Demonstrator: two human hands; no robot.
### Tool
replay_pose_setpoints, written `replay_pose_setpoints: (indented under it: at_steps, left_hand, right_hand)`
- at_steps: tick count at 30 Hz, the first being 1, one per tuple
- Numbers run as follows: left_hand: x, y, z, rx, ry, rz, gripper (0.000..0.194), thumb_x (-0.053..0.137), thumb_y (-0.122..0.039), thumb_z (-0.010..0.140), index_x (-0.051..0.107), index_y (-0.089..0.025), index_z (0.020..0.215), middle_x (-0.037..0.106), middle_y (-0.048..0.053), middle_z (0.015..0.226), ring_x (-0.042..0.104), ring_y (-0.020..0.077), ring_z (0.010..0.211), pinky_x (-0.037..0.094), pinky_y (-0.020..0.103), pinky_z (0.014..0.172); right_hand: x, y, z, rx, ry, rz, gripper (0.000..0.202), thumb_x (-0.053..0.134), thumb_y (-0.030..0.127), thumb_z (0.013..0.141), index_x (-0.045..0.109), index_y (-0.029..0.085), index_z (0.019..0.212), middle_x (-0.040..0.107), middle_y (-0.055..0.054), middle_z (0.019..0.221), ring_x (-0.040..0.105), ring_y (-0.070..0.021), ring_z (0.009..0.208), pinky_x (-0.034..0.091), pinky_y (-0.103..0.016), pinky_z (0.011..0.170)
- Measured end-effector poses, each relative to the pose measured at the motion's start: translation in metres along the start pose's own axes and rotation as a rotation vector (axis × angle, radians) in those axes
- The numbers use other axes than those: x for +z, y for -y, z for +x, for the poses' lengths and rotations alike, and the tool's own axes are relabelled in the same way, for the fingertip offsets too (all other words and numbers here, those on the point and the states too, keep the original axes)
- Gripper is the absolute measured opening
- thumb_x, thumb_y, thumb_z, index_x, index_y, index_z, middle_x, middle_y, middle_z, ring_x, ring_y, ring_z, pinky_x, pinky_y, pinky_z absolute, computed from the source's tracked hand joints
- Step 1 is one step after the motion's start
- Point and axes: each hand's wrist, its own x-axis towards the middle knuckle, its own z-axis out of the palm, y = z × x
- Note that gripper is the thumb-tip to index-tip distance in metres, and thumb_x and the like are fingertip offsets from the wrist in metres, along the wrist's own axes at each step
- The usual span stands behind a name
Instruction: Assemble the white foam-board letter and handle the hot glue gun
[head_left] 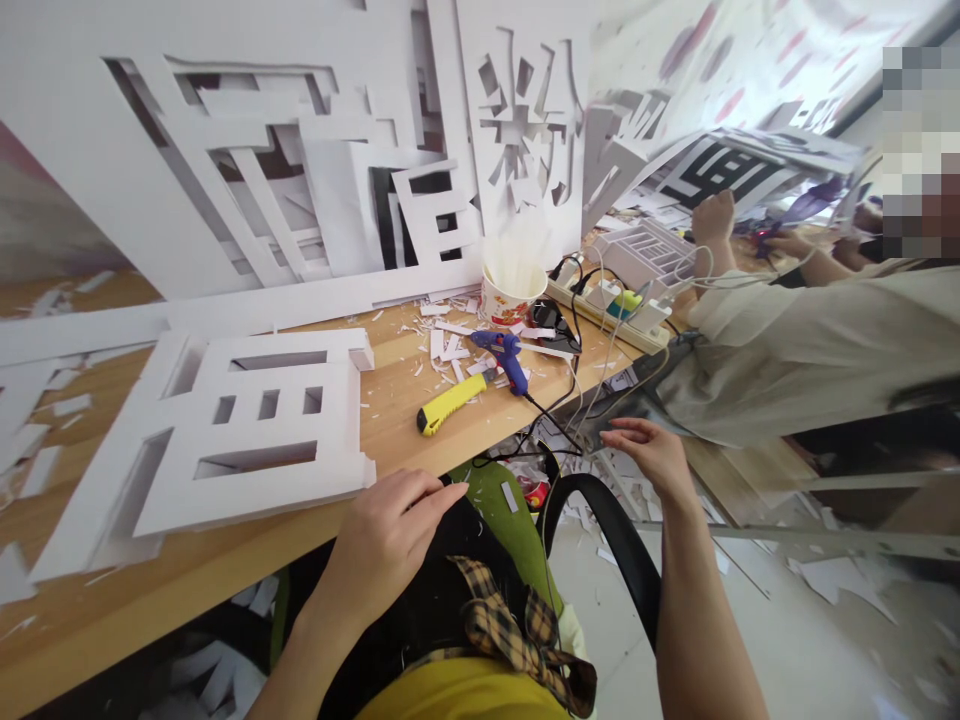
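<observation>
Nearby, the left hand (386, 535) rests empty, fingers loose, at the tabletop (247, 555) edge beside the white foam letter (225, 440); the right hand (651, 452) hovers open. Farther off lie a yellow knife (450, 403) and blue glue gun (504, 355).

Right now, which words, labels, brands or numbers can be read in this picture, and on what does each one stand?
"画", as it seems: the shape of the white foam cut-out lying on the table.
"粉", as it seems: cut through the upright white board.
Other cut characters behind: too overlapped to read.
Paper cup: print too blurred.
Yellow knife: no readable label.
</observation>
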Motion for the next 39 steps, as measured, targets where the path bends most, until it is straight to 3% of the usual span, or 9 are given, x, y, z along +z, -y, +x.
replay_pose_setpoints:
  at_steps: [6,11,20,24,27,29,34,36,39]
  left_hand:
    - [0.001,-0.001,0.0,-0.009,0.015,0.008,0.026,0.05,-0.01,0.099,0.074,-0.018,0.107,0.071,0.003,0.084,0.064,0.0117,0.075,0.051,0.023,0.069]
    - [0.002,-0.001,0.0,-0.013,0.003,0.001,0.026,0.051,-0.01,0.098,0.074,-0.018,0.106,0.071,0.003,0.083,0.065,0.0124,0.075,0.052,0.023,0.069]
    - [0.003,0.0,-0.001,-0.01,0.016,-0.014,0.027,0.052,-0.008,0.096,0.075,-0.018,0.107,0.07,0.004,0.084,0.065,0.0126,0.076,0.052,0.023,0.07]
    - [0.003,-0.001,0.0,-0.008,0.011,-0.029,0.028,0.051,-0.007,0.096,0.074,-0.017,0.108,0.07,0.004,0.084,0.064,0.0123,0.075,0.051,0.023,0.069]
    - [0.002,-0.002,0.001,-0.001,0.008,-0.03,0.028,0.05,-0.008,0.097,0.074,-0.018,0.107,0.07,0.003,0.083,0.063,0.0118,0.075,0.051,0.023,0.069]
    - [0.001,-0.002,0.001,0.002,0.002,-0.029,0.029,0.05,-0.009,0.098,0.075,-0.019,0.108,0.069,0.003,0.083,0.063,0.0112,0.075,0.051,0.022,0.068]
    - [-0.002,-0.004,0.002,0.029,-0.028,-0.032,0.031,0.052,-0.007,0.097,0.074,-0.022,0.112,0.069,0.003,0.084,0.06,0.0096,0.072,0.049,0.021,0.065]
    - [-0.004,-0.007,0.004,0.033,-0.041,-0.042,0.03,0.052,-0.007,0.097,0.074,-0.022,0.111,0.069,0.003,0.084,0.06,0.0095,0.072,0.049,0.021,0.065]
    - [-0.007,-0.014,0.009,0.035,-0.064,-0.058,0.029,0.053,-0.008,0.097,0.074,-0.022,0.112,0.071,0.002,0.084,0.061,0.0097,0.073,0.05,0.021,0.065]
  right_hand:
    - [0.0,-0.003,0.002,-0.015,0.047,0.055,0.065,0.092,0.063,0.041,0.071,0.019,0.083,0.079,-0.012,0.078,0.077,-0.0304,0.075,0.062,-0.042,0.074]
    - [0.0,-0.002,0.0,-0.049,0.079,0.056,0.062,0.093,0.059,0.045,0.073,0.02,0.089,0.08,-0.014,0.095,0.077,-0.0318,0.09,0.062,-0.043,0.083]
    - [-0.002,-0.007,0.005,-0.063,0.023,-0.024,0.057,0.093,0.054,0.046,0.075,0.017,0.086,0.079,-0.011,0.08,0.074,-0.0265,0.07,0.06,-0.038,0.066]
    - [0.001,-0.004,0.003,-0.071,0.029,-0.036,0.048,0.089,0.058,0.051,0.076,0.02,0.079,0.08,-0.011,0.081,0.076,-0.03,0.08,0.06,-0.041,0.075]
    - [0.004,-0.001,0.001,-0.062,0.026,-0.035,0.051,0.091,0.055,0.044,0.074,0.021,0.078,0.08,-0.012,0.086,0.077,-0.033,0.084,0.061,-0.042,0.073]
    - [0.004,0.002,0.0,-0.052,-0.005,-0.048,0.054,0.093,0.053,0.04,0.073,0.02,0.077,0.079,-0.011,0.079,0.076,-0.0321,0.076,0.06,-0.039,0.065]
    - [0.006,0.039,-0.03,-0.086,-0.077,-0.071,0.046,0.083,0.062,0.062,0.074,0.019,0.074,0.069,-0.007,0.058,0.068,-0.0236,0.056,0.046,-0.028,0.042]
    - [0.019,0.069,-0.058,-0.232,-0.077,-0.032,0.039,0.081,0.059,0.071,0.076,0.021,0.076,0.069,-0.005,0.059,0.063,-0.019,0.052,0.049,-0.028,0.047]
    - [0.056,0.115,-0.106,-0.611,0.149,0.094,0.021,0.082,0.047,0.08,0.082,0.027,0.087,0.077,-0.006,0.086,0.072,-0.0231,0.081,0.058,-0.036,0.077]
